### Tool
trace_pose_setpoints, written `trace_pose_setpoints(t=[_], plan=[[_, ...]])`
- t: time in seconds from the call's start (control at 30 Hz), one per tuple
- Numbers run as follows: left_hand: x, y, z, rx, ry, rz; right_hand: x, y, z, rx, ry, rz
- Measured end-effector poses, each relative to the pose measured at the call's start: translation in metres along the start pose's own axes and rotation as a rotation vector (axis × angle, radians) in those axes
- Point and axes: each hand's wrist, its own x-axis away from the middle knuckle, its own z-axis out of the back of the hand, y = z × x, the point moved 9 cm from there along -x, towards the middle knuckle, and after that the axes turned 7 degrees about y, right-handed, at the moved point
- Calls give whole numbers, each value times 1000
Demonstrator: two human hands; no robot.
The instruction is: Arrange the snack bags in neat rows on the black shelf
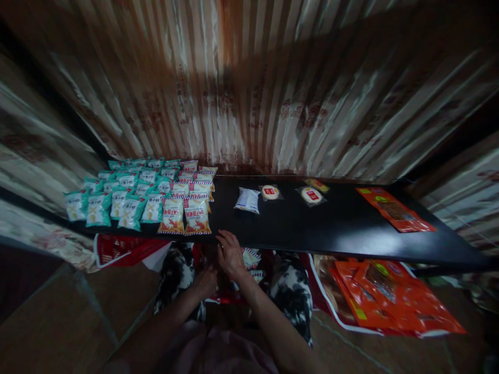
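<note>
My right hand (pixel 231 253) rests at the front edge of the black table (pixel 296 223), fingers slightly apart and touching the edge, nothing seen in them. Lower down, my left hand (pixel 206 283) is over the dark red basket between my knees; its fingers are lost in shadow. Small white-and-red snack bags (pixel 197 214) stand in rows just left of my right hand. Inside the basket lie more snack bags (pixel 251 258), partly hidden by my right arm. A white-and-blue bag (pixel 247 200) lies on the table farther back.
Teal-and-white snack bags (pixel 130 210) fill the table's left end. Round wrapped snacks (pixel 270 192), a yellow packet (pixel 318 184) and an orange bag (pixel 395 209) lie rightward. Below are a red basket (pixel 117 250) at left and orange bags (pixel 393 296) at right. A pleated curtain (pixel 249 104) hangs behind.
</note>
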Motion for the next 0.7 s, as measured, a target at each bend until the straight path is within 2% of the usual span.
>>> trace_pose_setpoints(t=[0.2, 0.33, 0.43, 0.53, 0.6, 0.7], plan=[[1, -14, -23, 39, -95, 112, 35, -8, -3, 10, -82, 117], [4, -15, -29, 81, -104, 156, 61, 7, -8, 37, -135, 109], [3, -18, -28, 114, -90, 177, 69, 40, -5, 145, -127, -70], [2, -19, -28, 150, -86, 180, 77, 89, 8, 300, -74, -387], [1, -19, -29, 177, -81, 178, 84, 115, 13, 341, -91, -562], [0, -18, -28, 224, -67, 180, 92, 131, 4, 301, -206, -635]])
